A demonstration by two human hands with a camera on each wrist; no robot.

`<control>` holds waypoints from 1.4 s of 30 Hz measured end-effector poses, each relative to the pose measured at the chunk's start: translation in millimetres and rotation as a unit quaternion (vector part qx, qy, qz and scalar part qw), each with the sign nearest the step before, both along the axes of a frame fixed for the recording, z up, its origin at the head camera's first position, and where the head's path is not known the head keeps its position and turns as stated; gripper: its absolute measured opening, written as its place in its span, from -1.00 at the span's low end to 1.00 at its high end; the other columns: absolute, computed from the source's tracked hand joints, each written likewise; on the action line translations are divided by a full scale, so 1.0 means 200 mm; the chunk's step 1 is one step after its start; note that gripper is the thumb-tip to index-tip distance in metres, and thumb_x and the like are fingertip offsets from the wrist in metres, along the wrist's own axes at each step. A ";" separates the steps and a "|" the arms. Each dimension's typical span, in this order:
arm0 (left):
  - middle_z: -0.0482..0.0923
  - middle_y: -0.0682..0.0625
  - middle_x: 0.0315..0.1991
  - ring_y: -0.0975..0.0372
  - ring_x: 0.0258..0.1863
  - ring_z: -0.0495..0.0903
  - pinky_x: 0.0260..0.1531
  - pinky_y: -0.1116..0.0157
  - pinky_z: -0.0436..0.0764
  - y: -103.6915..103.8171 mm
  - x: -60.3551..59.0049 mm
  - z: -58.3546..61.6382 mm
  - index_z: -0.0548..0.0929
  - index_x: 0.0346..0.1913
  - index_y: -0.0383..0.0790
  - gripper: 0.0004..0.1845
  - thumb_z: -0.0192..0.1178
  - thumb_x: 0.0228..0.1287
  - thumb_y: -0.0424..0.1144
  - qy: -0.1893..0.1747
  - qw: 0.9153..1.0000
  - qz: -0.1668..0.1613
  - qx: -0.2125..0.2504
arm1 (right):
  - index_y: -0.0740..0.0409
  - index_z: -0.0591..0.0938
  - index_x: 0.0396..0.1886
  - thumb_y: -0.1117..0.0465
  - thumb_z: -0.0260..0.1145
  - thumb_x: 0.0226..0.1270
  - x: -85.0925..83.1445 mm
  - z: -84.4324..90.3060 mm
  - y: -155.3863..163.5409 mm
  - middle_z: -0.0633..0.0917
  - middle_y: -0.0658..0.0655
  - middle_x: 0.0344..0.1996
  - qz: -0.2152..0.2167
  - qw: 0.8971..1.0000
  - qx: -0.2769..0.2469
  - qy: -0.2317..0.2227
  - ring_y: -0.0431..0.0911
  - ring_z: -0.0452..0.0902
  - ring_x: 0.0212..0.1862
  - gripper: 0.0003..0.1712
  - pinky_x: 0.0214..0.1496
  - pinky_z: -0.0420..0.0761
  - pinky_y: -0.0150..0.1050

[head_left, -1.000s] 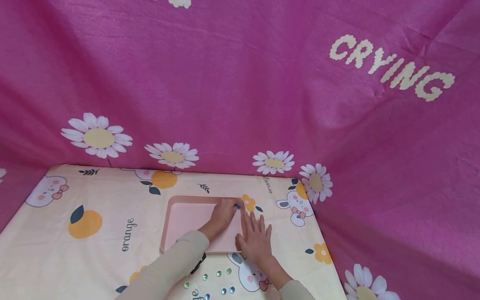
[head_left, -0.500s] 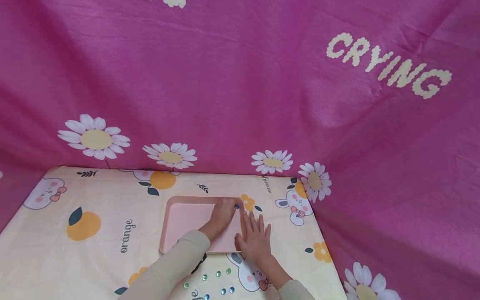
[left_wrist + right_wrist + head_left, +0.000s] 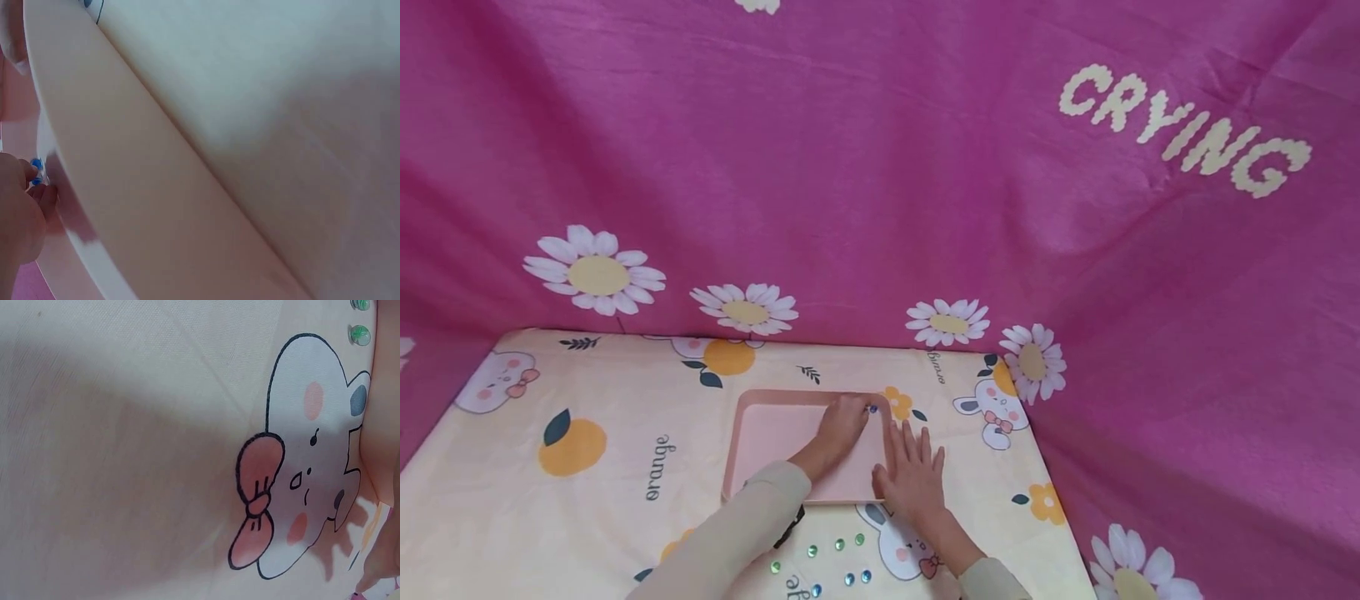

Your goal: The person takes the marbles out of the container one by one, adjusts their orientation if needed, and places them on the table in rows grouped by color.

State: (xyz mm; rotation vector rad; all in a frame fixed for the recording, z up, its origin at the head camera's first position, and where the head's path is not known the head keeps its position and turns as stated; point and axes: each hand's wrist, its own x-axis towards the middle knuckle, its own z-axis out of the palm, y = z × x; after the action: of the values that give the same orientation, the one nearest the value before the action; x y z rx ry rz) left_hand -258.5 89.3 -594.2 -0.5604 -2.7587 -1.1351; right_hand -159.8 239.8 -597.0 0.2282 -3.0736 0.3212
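Observation:
A pink tray lies on the printed cloth. My left hand reaches across it to its far right corner and pinches a small blue bead there. In the left wrist view the fingertips hold the blue bead against the tray's rim. My right hand lies flat on the cloth just right of the tray with its fingers straight and its thumb at the tray's near right corner. It holds nothing.
Several green and blue beads are scattered on the cloth in front of the tray, between my forearms. Two green beads show in the right wrist view above a bunny print. A pink daisy curtain hangs behind and to the right.

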 end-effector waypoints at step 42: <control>0.60 0.17 -0.22 0.41 -0.30 0.53 -0.26 0.41 0.61 -0.60 0.91 0.19 0.73 -0.04 -0.21 -0.82 0.31 0.33 -0.29 -0.154 0.973 -0.073 0.157 | -0.01 0.06 0.61 -0.18 0.08 0.44 0.00 0.01 -0.01 0.07 0.19 0.57 -0.006 1.000 0.001 -0.005 0.31 -0.19 0.53 -0.14 0.38 -0.12 0.46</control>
State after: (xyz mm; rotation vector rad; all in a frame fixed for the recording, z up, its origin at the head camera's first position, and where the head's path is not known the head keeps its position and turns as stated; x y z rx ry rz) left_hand -77.1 -30.0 -555.5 -0.5978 -2.7243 -1.7900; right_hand -160.6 237.3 -595.8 0.2075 -3.0845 0.3208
